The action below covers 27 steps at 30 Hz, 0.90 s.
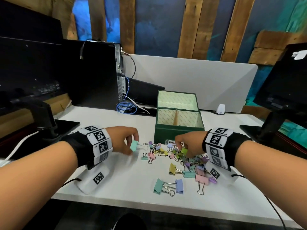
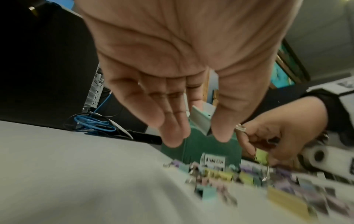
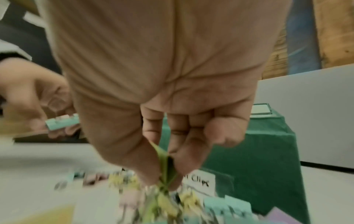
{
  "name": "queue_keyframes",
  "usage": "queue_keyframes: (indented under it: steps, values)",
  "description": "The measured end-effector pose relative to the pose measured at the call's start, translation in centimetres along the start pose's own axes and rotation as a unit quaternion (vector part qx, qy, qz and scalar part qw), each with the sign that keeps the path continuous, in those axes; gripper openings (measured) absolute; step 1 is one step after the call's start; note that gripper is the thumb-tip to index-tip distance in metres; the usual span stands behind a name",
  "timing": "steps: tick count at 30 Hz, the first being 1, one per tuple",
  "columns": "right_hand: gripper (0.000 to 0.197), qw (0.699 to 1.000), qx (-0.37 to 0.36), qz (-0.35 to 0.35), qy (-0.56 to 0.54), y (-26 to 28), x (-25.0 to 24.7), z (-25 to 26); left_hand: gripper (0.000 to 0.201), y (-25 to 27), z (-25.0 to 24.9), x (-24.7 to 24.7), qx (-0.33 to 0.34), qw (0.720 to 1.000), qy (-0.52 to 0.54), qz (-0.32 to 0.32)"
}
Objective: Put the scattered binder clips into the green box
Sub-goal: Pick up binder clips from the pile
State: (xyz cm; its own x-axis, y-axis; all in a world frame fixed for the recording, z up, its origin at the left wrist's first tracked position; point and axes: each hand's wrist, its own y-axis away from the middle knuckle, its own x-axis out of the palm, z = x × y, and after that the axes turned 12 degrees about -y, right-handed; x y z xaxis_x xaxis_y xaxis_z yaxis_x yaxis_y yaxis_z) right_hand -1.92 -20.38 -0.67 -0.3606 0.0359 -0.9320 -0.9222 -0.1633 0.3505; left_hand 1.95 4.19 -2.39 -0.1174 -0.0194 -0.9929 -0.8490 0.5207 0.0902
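The green box stands open on the white desk, lid up, a divider inside and a "Binder Clips" label on its front. Several pastel binder clips lie scattered in front of it. My left hand pinches a mint clip just above the desk, left of the pile; the left wrist view shows that mint clip between thumb and fingers. My right hand pinches an olive-green clip over the pile, close to the box front; the same green clip shows between its fingertips.
A monitor stand and a black computer tower with a coiled blue cable stand at the left. Another monitor is at the right. A white divider panel backs the desk, with a small white device before it.
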Motion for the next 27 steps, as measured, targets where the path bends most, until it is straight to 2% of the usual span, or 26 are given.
queue_keyframes:
  steps: [4, 8, 13, 16, 18, 21, 24, 27]
  values:
    - [0.018, 0.992, 0.006, -0.041, -0.116, 1.0, -2.3, -1.0, 0.033, -2.5, -1.3, -1.9, -0.010, 0.995, 0.073, -0.073]
    - [0.014, 0.956, 0.021, -0.122, -0.265, 1.4, -4.6, -2.0, 0.033, -5.7, -3.0, -3.0, -0.022, 0.989, 0.098, -0.111]
    - [0.017, 0.871, 0.013, -0.233, -0.433, -0.3, -6.1, -2.5, 0.041, -9.2, -5.5, -3.8, -0.045, 0.979, 0.142, -0.138]
    - [0.022, 0.818, -0.004, -0.251, -0.518, -1.9, -6.8, -2.3, 0.053, -10.2, -6.1, -4.1, -0.060, 0.977, 0.149, -0.137]
    - [0.029, 0.829, -0.010, -0.237, -0.506, -2.9, -7.0, -2.2, 0.056, -10.2, -6.0, -4.0, -0.072, 0.977, 0.151, -0.131]
    - [0.047, 0.868, -0.018, -0.198, -0.455, -3.5, -6.7, -2.4, 0.039, -8.4, -5.6, -3.9, -0.057, 0.989, 0.095, -0.102]
    - [0.040, 0.912, -0.051, -0.174, -0.369, -2.1, -6.0, -2.6, 0.031, -5.6, -5.4, -3.8, 0.011, 0.999, 0.034, -0.016]
    - [0.028, 0.959, -0.067, -0.126, -0.245, -0.2, -4.6, -2.5, 0.031, -2.9, -5.6, -2.9, 0.083, 0.993, 0.022, 0.076]
